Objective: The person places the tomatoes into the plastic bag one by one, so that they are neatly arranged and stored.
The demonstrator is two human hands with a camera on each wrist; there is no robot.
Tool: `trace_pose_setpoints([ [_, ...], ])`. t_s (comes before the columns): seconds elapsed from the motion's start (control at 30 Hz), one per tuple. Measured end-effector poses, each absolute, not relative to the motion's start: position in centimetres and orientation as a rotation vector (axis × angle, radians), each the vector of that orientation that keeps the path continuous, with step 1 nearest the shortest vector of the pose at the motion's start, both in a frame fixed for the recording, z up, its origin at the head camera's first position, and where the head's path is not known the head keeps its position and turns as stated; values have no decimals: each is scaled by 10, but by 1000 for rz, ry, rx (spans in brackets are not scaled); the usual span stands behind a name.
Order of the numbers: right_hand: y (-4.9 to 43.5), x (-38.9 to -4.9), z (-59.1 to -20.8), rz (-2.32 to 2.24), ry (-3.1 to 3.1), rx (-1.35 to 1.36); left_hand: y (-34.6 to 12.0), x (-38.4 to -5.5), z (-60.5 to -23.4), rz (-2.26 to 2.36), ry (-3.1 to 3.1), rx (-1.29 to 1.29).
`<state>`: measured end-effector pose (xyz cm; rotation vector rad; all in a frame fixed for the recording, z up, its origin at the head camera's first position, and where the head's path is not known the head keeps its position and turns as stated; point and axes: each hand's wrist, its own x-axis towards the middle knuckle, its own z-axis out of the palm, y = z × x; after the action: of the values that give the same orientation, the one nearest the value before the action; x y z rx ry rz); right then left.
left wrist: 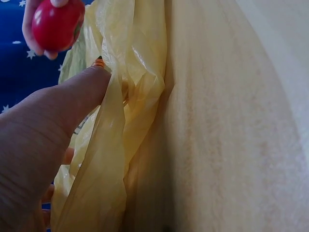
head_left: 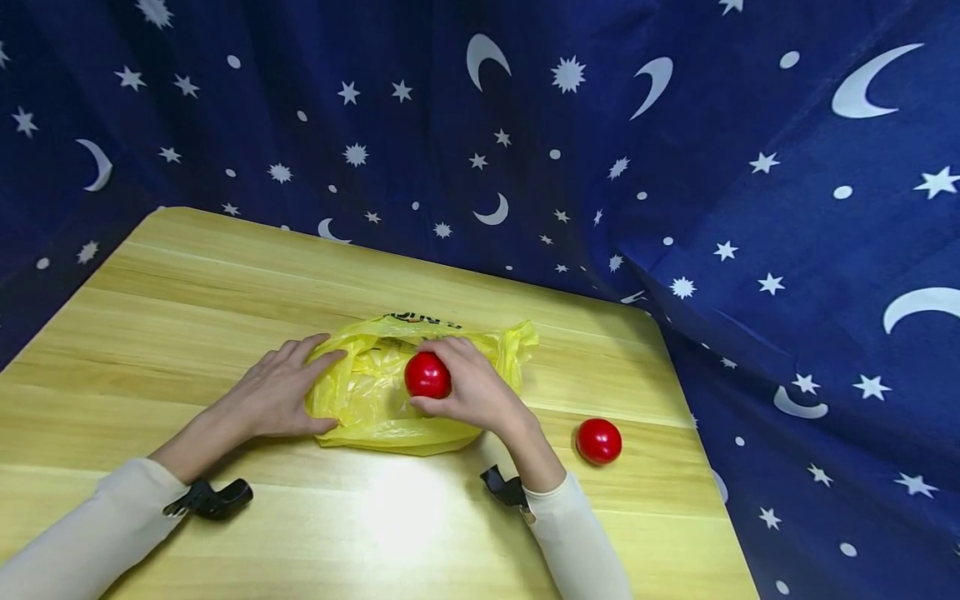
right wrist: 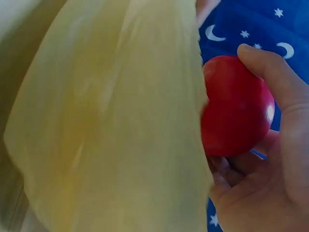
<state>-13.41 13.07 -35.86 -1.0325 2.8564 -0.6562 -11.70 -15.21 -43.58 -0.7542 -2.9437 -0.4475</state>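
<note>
A yellow plastic bag [head_left: 360,412] lies on its side on the table, its mouth spread open and upward. At its left rim is my left hand [head_left: 281,392], thumb and fingers spread apart and touching the film. The left wrist view shows the thumb [left wrist: 72,99] reaching in behind a fold of the bag. My right hand [head_left: 472,383] grips a shiny red tomato [head_left: 427,375] over the bag's mouth. In the right wrist view, thumb and fingers curl round the tomato [right wrist: 236,106], and the bag's film hides its left side.
A second red tomato [head_left: 598,441] rests on the wooden table [head_left: 187,292], right of the bag and beyond the right forearm. Behind the table and along its right side hangs a dark blue curtain [head_left: 420,108] with white stars and moons. Black straps [head_left: 213,498] circle both wrists.
</note>
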Motion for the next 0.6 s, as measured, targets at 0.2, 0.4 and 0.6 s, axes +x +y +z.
trace_pose_setpoints([
  [0.2,107,-141,-371,-581,2826,-1088,-152,-117,-436,-445,-2936,-742],
  [0.4,86,-146,-387,-485,2811,-1139,-150,-117,-435,-460,-2948,-750],
  [0.6,75,-149,-400,-451,2795,-1128,-150,-117,-435,-451,-2946,-744],
])
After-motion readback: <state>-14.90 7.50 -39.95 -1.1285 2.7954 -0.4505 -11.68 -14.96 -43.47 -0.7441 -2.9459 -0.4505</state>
